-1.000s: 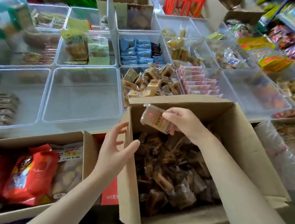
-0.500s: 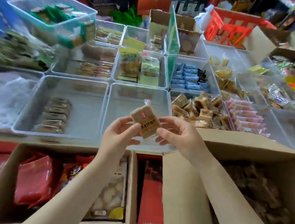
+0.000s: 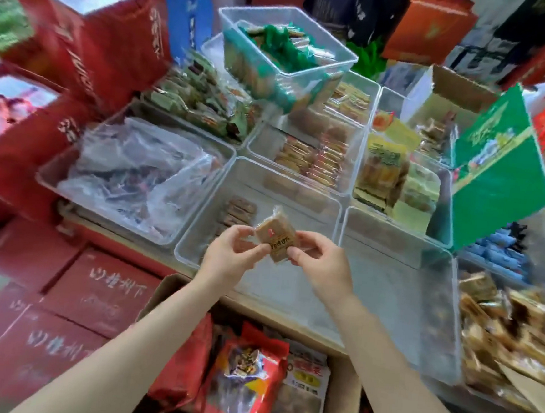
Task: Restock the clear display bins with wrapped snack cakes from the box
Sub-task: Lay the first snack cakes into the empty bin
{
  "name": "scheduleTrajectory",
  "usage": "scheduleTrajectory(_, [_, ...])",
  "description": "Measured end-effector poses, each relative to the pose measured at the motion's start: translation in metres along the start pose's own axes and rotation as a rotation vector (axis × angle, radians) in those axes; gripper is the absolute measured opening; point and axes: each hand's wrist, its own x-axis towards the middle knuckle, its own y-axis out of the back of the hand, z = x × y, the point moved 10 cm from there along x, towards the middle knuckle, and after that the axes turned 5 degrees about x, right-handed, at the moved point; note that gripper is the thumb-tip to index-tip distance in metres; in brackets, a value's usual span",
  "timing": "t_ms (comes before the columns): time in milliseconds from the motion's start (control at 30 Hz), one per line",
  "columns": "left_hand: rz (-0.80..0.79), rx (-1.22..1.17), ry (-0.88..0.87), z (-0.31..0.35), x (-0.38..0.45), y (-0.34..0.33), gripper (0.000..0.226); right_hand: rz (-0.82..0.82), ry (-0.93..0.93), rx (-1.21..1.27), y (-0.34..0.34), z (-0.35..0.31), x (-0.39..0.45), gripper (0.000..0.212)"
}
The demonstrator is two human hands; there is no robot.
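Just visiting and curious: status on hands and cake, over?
Left hand, right hand both pinching one wrapped snack cake. Held above clear bin. Nothing blocking.

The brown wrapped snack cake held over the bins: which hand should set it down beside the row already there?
Probably left. The left hand pinches the brown wrapped snack cake nearest the row of brown cakes.
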Motion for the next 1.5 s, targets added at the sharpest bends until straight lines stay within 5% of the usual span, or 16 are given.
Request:
scheduleTrajectory(200, [0.217,0.999,-0.466,-0.004,0.045,0.039,0.049,0.16,0.068,-0.467,-0.014,0.028,0.104,0.032])
scheduleTrajectory(300, [0.156,1.209,-0.434,-0.037,0.054,0.042,0.057,0.12,0.082,-0.556,-0.045,0.042,0.143,0.03])
scheduleTrajectory(733, [0.207,1.134,-0.428,-0.038,0.055,0.046,0.06,-0.131,0.176,-0.801,-0.158,0.07,0.202,0.031])
scheduleTrajectory(967, [0.153,1.168,-0.401,-0.039,0.053,0.044,0.062,-0.277,0.051,-1.016,-0.154,0.086,0.169,0.065])
scheduleTrajectory(1067, [0.059,1.195,-0.331,-0.04,0.052,0.041,0.065,-0.23,0.047,-0.906,-0.12,0.069,0.118,0.065])
scheduleTrajectory(1267, [-0.042,1.345,-0.203,-0.036,0.043,0.029,0.069,-0.401,-0.245,-0.399,-0.019,0.067,-0.042,0.02])
scheduleTrajectory(1400, [-0.056,1.175,-0.313,-0.001,-0.028,-0.043,0.066,-0.051,-0.143,-0.168,0.11,0.053,-0.127,0.019])
scheduleTrajectory(1500, [-0.314,0.935,-0.367,0.016,-0.12,-0.148,0.062,0.158,-0.098,-0.128,0.204,0.053,-0.191,0.021])
